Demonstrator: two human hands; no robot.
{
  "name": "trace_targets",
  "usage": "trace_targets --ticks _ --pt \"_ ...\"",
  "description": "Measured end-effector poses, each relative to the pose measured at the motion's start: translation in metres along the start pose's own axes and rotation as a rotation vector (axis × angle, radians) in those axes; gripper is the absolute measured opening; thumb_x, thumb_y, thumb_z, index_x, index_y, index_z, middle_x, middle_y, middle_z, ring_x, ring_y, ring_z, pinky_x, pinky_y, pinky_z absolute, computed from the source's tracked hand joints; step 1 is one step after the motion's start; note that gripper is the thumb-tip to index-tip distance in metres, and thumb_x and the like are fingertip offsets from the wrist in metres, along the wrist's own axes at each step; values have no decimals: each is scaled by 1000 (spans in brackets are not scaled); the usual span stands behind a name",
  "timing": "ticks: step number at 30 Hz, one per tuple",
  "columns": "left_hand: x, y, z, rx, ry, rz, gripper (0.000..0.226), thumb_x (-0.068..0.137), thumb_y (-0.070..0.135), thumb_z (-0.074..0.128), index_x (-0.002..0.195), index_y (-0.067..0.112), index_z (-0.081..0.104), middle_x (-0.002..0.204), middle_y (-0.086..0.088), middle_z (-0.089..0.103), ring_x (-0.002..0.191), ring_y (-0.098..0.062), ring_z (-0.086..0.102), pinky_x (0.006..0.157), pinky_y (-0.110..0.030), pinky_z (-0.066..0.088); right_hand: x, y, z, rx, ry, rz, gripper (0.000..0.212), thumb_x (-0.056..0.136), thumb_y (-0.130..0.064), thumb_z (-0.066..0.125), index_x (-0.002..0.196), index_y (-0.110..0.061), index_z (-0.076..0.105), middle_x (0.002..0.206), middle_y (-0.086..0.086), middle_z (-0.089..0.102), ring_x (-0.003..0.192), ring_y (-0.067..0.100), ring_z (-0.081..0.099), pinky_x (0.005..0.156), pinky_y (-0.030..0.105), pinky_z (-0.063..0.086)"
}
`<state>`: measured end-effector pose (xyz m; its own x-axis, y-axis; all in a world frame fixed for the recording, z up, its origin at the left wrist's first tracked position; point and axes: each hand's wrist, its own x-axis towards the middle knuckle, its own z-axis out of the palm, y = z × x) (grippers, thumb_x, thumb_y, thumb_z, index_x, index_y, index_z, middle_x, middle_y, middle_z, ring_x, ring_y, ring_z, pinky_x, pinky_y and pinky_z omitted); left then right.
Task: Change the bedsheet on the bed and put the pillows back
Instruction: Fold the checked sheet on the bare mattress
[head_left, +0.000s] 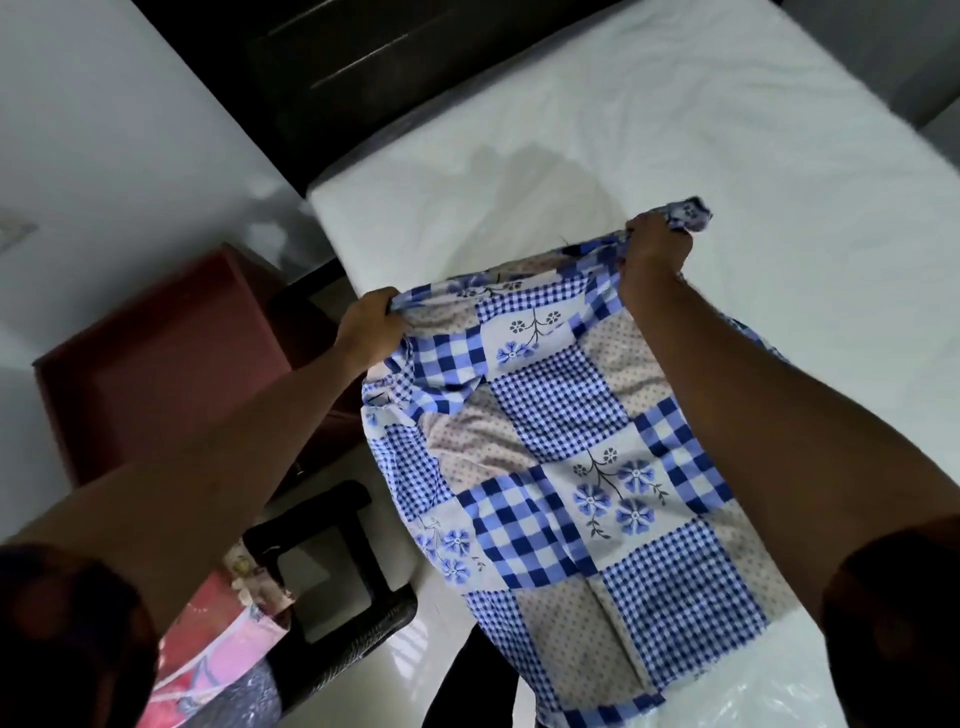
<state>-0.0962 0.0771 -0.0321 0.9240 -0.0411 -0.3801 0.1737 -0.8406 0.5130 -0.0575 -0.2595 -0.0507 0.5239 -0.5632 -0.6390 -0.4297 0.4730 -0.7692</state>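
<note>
Gripping the blue checked bedsheet (561, 441) by its upper edge, you bunch one corner in your left hand (371, 325) at nine o'clock and the other in your right hand (654, 254) at two o'clock. It hangs from both fists across the near side of the white mattress (675, 130), with a black stool (332, 561) at seven o'clock.

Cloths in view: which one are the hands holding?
The blue checked sheet, gripped by the left hand and right hand above the white mattress; the pink floral cloth lies untouched at lower left.
</note>
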Motion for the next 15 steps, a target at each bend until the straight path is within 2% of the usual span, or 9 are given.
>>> trace_targets --ticks 1,3,5,7,9,11,13,15 --pt "3 1 -1 -77 -3 -9 19 94 5 43 88 10 60 64 -8 53 60 -34 54 58 -35 36 -1 -2 5 -13 -10 -22 9 91 -13 58 85 -16 52 80 0 56 61 14 50 52 28 42" --pt "2 7 2 -155 -28 -10 23 98 9 40 90 8 61 60 -5 50 53 -25 45 56 -34 32 0 0 8 34 24 -47 3 94 -9 55 93 -11 53 77 0 56 61 14 47 54 28 37" --pt "-7 15 12 -115 -96 13 25 98 19 41 82 9 58 62 -6 52 59 -26 48 58 -35 31 -1 5 0 32 86 -43 4 96 -9 53 101 -9 53 80 -1 55 63 13 48 54 27 35" --pt "-22 19 28 -84 -190 33 28 97 29 43 81 11 57 64 -6 54 66 -27 51 62 -36 33 -2 11 -17 29 98 -18 16 100 -13 53 113 -3 55 90 1 58 72 15 56 58 27 43" --pt "-41 22 48 -101 -298 81 29 97 37 49 95 12 64 68 -9 60 66 -30 56 62 -37 37 -1 19 -39 28 119 12 39 100 -23 59 134 -4 54 112 8 63 91 25 63 70 34 49" --pt "-63 29 64 -109 -444 94 36 94 51 60 116 24 65 81 -6 69 67 -24 65 61 -32 44 -4 28 -63 -11 181 19 54 98 -34 63 142 -7 48 117 7 59 96 27 59 78 36 50" --pt "-83 35 84 27 -580 96 48 85 58 69 118 25 60 91 2 69 71 -13 64 71 -27 48 -10 32 -88 -39 211 -7 60 99 -40 62 146 -8 44 112 4 57 91 23 56 76 35 51" --pt "-100 41 105 275 -622 132 42 86 48 72 111 18 59 99 -4 70 81 -18 65 74 -29 50 -20 34 -115 -87 233 -24 57 102 -39 56 146 -6 41 121 6 61 96 24 60 79 38 54"
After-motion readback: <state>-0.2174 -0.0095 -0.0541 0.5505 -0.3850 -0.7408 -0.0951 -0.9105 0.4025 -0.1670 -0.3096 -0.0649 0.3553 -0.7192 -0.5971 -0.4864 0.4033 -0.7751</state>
